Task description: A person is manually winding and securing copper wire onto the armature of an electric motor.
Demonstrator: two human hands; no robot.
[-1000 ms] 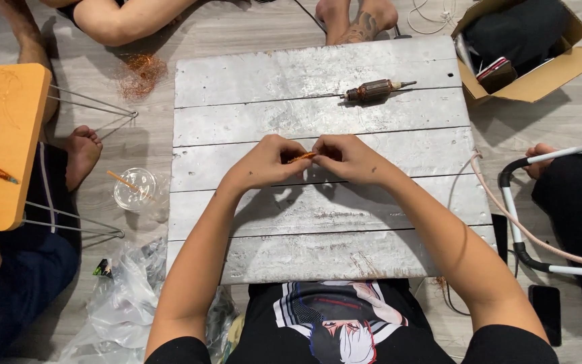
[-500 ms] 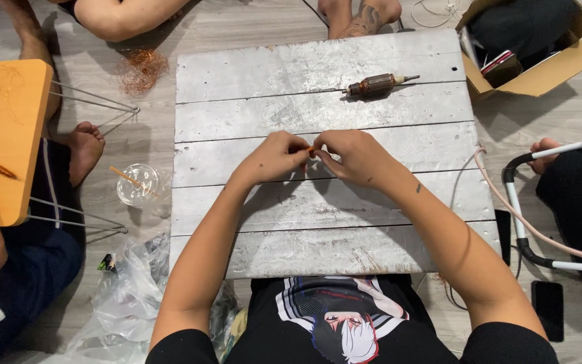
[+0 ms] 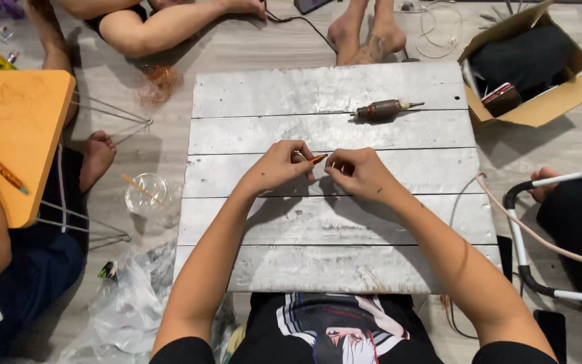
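Observation:
My left hand (image 3: pixel 279 165) and my right hand (image 3: pixel 358 172) meet over the middle of a grey wooden board (image 3: pixel 257 263). Between their fingertips they pinch a small orange-brown piece (image 3: pixel 318 159), thin like a bit of copper wire. Both hands have their fingers closed on it. Further back on the board lies a small motor armature (image 3: pixel 380 109) with a copper-coloured winding and a metal shaft, on its side and untouched.
An orange folding table (image 3: pixel 18 128) stands at the left, with another person's arm over it. A clear plastic cup (image 3: pixel 146 194) and plastic bags (image 3: pixel 126 303) lie left of the board. A cardboard box (image 3: pixel 540 67) sits at the back right. Other people's bare feet (image 3: pixel 365 34) rest beyond the board.
Both hands stay together at the board's middle, with only small finger shifts on the orange piece. The view has drifted a little; the armature has not moved.

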